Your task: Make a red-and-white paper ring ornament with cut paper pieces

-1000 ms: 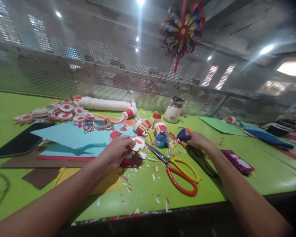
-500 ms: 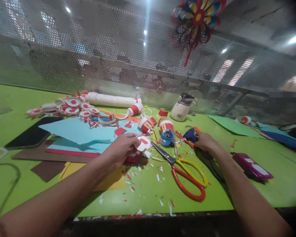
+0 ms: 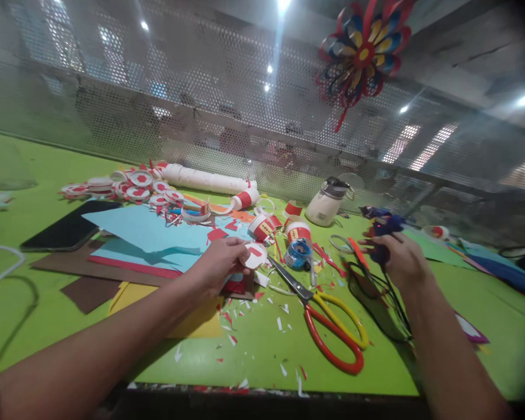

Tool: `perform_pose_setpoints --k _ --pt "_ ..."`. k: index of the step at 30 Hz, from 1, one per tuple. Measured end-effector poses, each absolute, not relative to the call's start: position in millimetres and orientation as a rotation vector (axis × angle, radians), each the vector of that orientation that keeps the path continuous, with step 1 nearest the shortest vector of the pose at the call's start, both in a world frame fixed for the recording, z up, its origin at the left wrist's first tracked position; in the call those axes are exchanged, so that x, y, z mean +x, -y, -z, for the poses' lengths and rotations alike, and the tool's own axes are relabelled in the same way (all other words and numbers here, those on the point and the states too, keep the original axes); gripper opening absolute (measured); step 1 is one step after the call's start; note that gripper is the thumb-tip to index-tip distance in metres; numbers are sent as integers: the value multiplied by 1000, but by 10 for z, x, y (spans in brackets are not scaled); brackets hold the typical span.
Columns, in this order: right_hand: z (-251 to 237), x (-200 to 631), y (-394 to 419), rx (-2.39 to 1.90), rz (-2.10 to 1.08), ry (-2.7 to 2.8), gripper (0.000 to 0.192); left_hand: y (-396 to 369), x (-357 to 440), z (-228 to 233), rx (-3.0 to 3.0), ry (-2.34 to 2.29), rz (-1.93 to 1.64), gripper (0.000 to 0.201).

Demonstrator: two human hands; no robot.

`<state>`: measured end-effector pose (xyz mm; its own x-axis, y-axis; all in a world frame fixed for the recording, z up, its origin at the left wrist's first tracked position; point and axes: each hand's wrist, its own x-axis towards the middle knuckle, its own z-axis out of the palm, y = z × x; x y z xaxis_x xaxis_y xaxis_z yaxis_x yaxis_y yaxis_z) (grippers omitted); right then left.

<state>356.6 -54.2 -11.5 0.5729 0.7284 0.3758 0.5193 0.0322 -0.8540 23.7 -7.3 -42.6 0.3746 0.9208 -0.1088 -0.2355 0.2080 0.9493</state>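
My left hand (image 3: pixel 222 261) pinches a round white paper cup base (image 3: pixel 255 255) with a red patch on it. Lifted over the table on the right, my right hand (image 3: pixel 405 259) is closed around a dark blue glue gun (image 3: pixel 380 252) with a small red light; a black cord (image 3: pixel 398 306) runs down from it. Between my hands lie large scissors (image 3: pixel 305 293) with one red and one yellow handle, their blades pointing at the cup base. Cut red-and-white paper cups (image 3: pixel 297 231) and a blue tape roll (image 3: pixel 298 255) sit just behind the scissors.
Light blue paper sheets (image 3: pixel 144 233), a black phone (image 3: pixel 70 224) and a pile of cup bases (image 3: pixel 137 192) are on the left. A white-and-grey jug (image 3: pixel 326 204) stands before the mesh screen (image 3: pixel 227 105). Paper scraps litter the green table (image 3: pixel 254 361).
My right hand has raised the glue gun from the table, up and to the right, its cord trailing. My left hand still holds the cup base. The view has tilted slightly up.
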Motion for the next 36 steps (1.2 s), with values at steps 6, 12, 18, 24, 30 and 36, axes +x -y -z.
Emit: perform_pose_setpoints --k 6,12,18,24,30,36 --pt "-25 2731 812 -1373 -775 1466 26 25 234 452 1071 -909 -982 8" --pt "46 2331 871 -1561 -542 2055 31 -28 255 528 1103 -938 -997 14" --pt "131 2257 846 -1778 -252 2195 38 -41 267 565 1134 -1017 -966 16" --pt "209 2221 858 -1840 -240 2178 35 -54 278 548 1156 -1112 -907 17" --pt "235 2170 858 -1800 -141 2175 24 -55 291 570 1168 -1103 -893 21" --pt "241 2111 877 -1852 -66 2152 29 -74 285 631 1209 -1106 -907 22"
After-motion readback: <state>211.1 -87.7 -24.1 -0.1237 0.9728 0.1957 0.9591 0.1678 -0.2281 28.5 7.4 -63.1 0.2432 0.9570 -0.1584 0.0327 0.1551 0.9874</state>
